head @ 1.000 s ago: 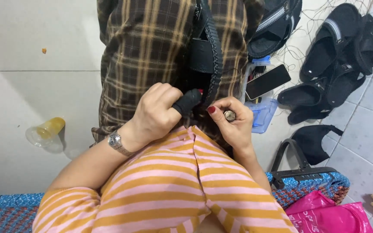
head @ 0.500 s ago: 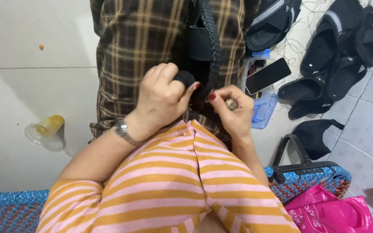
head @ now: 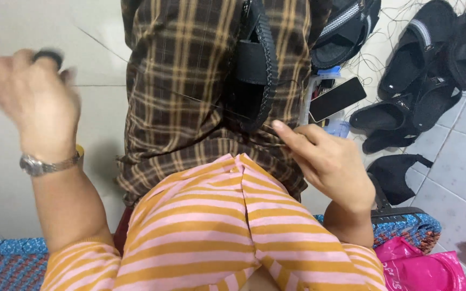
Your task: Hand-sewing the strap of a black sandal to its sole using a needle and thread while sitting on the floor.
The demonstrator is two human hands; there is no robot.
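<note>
Her left hand [head: 31,102] is raised high and blurred, fingers loosely curled, forearm upright; her right hand [head: 333,161] hangs lower, forefinger stretched out, wrist bent

showing brown and yellow checks on cloth [head: 190,97] | wearing pink and orange stripes on shirt [head: 211,226] | lying black: sandals [head: 432,59] | glowing pink: bag [head: 422,267]

A person in a short-sleeved top striped in orange and pink, and brown plaid cloth with yellow lines over the lap at twelve o'clock. The left hand [head: 31,99] carries a silver metal-band wristwatch [head: 47,164]; the right hand [head: 330,161] shows a plain, unadorned wrist.
</note>
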